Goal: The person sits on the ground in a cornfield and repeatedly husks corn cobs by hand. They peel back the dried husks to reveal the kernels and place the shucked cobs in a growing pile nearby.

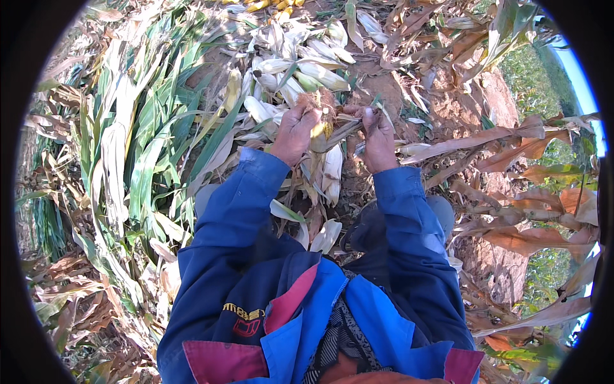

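Note:
My left hand [298, 133] grips an ear of corn [322, 129] whose yellow kernels show between the parted husk. Brown silk [317, 99] tufts out at its upper end. To the right, my right hand [377, 137] is closed on a strip of husk [346, 128] pulled out sideways from the ear. A bit of greenish leaf sticks up by the right thumb. Just beyond both hands lies a heap of corn ears in pale husks [307, 72]. Below the held ear, more pale husk [332, 175] lies on the ground between my knees.
Green and dry corn stalks [153, 125] are piled along the left. Bare husked yellow cobs [268, 6] lie at the far top. Dry brown leaves [523, 144] reach in from the right over reddish soil [496, 96]. A shoe [363, 228] is near my right knee.

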`<state>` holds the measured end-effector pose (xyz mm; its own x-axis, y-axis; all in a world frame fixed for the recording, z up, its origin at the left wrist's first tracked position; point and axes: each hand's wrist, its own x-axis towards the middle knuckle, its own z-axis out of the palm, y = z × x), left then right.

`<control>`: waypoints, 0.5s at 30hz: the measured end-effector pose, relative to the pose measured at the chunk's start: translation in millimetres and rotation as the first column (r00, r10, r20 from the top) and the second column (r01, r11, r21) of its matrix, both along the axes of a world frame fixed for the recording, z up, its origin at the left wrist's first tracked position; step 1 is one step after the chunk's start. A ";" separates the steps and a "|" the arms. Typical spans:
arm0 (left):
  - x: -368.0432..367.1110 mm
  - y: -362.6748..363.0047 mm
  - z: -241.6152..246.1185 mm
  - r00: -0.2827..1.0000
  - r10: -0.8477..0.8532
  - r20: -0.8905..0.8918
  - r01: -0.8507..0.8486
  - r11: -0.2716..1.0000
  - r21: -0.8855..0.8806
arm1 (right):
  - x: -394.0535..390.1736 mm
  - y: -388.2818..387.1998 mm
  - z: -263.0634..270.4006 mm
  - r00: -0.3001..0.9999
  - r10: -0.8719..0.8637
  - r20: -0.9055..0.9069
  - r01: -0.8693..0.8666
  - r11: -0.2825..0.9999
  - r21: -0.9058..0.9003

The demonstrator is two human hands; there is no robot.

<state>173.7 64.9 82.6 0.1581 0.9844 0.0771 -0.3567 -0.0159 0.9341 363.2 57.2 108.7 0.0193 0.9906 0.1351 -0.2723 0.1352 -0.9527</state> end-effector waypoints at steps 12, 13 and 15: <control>-40.6 42.2 16.5 0.755 0.444 0.483 -0.215 0.863 -0.458 | -13.6 -20.8 -27.0 0.945 0.304 0.120 -0.240 0.895 -0.375; -43.1 42.4 18.6 0.694 0.480 0.536 -0.202 0.845 -0.495 | -14.6 -21.0 -30.7 0.928 0.310 0.208 -0.217 0.902 -0.373; -44.9 41.1 21.4 0.724 0.475 0.501 -0.205 0.841 -0.501 | -15.1 -23.4 -35.2 0.890 0.295 0.348 -0.204 0.940 -0.275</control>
